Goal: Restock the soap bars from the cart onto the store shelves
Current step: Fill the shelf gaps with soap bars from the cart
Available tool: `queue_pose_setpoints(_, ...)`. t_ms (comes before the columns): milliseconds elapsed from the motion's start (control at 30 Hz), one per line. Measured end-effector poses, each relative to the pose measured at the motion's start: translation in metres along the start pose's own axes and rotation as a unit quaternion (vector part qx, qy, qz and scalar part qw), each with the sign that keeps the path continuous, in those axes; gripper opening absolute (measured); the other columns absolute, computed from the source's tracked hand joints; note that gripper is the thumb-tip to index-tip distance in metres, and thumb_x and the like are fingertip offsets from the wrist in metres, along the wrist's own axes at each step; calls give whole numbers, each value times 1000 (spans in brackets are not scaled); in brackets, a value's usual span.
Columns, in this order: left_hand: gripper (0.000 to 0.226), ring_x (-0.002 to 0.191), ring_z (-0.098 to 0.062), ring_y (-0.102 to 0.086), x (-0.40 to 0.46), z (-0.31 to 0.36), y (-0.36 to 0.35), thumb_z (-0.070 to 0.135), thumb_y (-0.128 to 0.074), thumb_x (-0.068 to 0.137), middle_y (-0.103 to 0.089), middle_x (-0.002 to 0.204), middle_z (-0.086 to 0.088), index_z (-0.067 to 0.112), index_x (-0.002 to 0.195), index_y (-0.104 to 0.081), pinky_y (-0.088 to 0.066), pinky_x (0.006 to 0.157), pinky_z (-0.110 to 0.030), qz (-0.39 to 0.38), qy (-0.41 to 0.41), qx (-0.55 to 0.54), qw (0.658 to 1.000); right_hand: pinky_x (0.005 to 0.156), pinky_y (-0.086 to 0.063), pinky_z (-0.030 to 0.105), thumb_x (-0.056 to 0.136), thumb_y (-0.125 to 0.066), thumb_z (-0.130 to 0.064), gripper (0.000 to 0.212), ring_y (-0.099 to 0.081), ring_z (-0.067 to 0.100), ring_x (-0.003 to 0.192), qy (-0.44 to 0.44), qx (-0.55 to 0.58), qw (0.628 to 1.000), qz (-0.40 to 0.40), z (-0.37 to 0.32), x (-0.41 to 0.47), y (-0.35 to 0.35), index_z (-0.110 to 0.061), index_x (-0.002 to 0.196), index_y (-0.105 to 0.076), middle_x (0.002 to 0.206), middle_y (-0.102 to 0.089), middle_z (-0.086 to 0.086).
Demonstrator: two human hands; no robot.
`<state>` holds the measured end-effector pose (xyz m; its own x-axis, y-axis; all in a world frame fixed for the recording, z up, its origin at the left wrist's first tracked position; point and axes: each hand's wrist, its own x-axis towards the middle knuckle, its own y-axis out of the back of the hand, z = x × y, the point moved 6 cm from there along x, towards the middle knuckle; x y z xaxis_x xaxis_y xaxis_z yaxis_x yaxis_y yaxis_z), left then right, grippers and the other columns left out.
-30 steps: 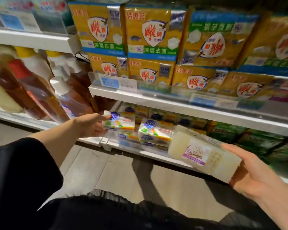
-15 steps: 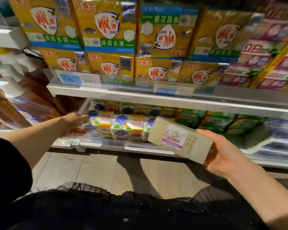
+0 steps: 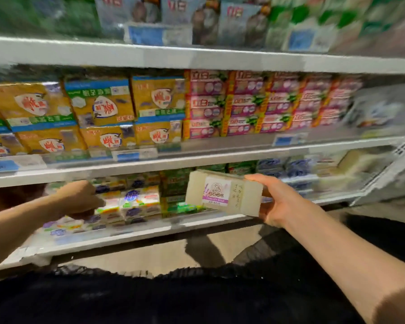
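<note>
Right hand point(image 3: 281, 202) grips the pale soap bar point(image 3: 222, 192) by its end, before the bottom shelf point(image 3: 150, 232); likely stiff, dense, slick-wrapped. Left hand point(image 3: 80, 197), fingers curled, touches stacked bars point(image 3: 131, 202); grip unclear.

Pale wrapped soap bar point(image 3: 223, 193) with purple label, held level before the lowest shelf point(image 3: 136, 235), seemingly untilted.

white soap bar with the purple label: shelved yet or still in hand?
In hand. The right hand grips the white soap bar by its end, in front of the bottom shelf, not resting on it.
</note>
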<state>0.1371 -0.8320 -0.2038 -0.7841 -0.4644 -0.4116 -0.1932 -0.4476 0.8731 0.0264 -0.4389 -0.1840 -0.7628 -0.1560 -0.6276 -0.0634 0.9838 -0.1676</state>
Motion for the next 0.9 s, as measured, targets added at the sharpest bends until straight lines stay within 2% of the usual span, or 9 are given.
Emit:
queue_pose_setpoints(133, 22, 46, -14, -63, -19, 122, -26, 22, -68, 88, -67, 57, -3, 5, 75, -66, -49, 45, -23, -48, -138, -3, 989, 53, -57, 39, 74, -78, -17, 34, -72, 28, 66, 32, 8, 999, 21, -39, -9, 69, -13, 106, -66, 74, -73, 12)
queue_pose_setpoints(233, 12, 57, -4, -64, -40, 216, -50, 28, -66, 89, -65, 69, 8, 16, 89, -65, -48, 53, -16, -85, -271, 53, 957, 61, -59, 45, 74, -78, -16, 35, -73, 30, 77, 58, -19, 997, 49, -70, -13, 127, -10, 108, -67, 97, -73, 15)
queue_pose_setpoints(333, 33, 85, -8, -62, -52, 295, -78, 38, -62, 90, -65, 95, 10, 18, 117, -60, -39, 64, -7, -77, -361, 176, 913, 69, -59, 47, 74, -78, -16, 33, -71, 32, 88, 73, -59, 992, 80, -99, -12, 183, -10, 106, -69, 107, -70, 17)
queue_pose_setpoints(400, 45, 100, -14, -61, -49, 336, -98, 40, -61, 91, -65, 114, 2, 17, 128, -52, -43, 76, -15, -61, -384, 187, 902, 70, -59, 49, 75, -78, -16, 31, -70, 34, 91, 74, -77, 988, 108, -117, -9, 218, -10, 104, -69, 110, -68, 18)
queue_pose_setpoints(533, 50, 114, -20, -54, -32, 397, -137, 41, -58, 92, -54, 130, -5, 18, 134, -46, -43, 90, -27, -37, -389, 182, 903, 57, -59, 41, 77, -75, -13, 30, -70, 32, 81, 82, -66, 985, 135, -137, 12, 271, -9, 105, -64, 103, -66, 18)
queue_pose_setpoints(667, 59, 128, -21, -44, -8, 430, -165, 39, -56, 93, -38, 143, -5, 17, 144, -34, -36, 102, -28, 2, -385, 168, 907, 58, -58, 47, 72, -77, -11, 53, -72, 34, 76, 91, 15, 982, 168, -131, 63, 302, -11, 120, -54, 99, -67, 19)
queue_pose_setpoints(733, 65, 135, -19, -36, 7, 440, -176, 36, -56, 93, -31, 150, -2, 18, 148, -28, -30, 107, -25, 32, -392, 148, 908, 56, -57, 50, 61, -80, -7, 69, -72, 35, 70, 103, 63, 976, 184, -126, 92, 312, -10, 124, -53, 98, -68, 20)
queue_pose_setpoints(833, 71, 144, -18, -20, 30, 453, -190, 34, -57, 92, -18, 158, 0, 19, 152, -20, -19, 114, -24, 56, -396, 132, 907, 57, -57, 48, 31, -77, 1, 88, -70, 36, 84, 137, 125, 964, 188, -127, 131, 321, -4, 118, -59, 105, -68, 18)
queue_pose_setpoints(900, 74, 146, -19, -15, 44, 461, -196, 32, -57, 92, -14, 160, -1, 18, 153, -17, -13, 116, -24, 75, -396, 129, 906, 57, -58, 45, 28, -72, 4, 90, -67, 36, 91, 160, 147, 961, 171, -131, 154, 324, -4, 117, -60, 109, -67, 17)
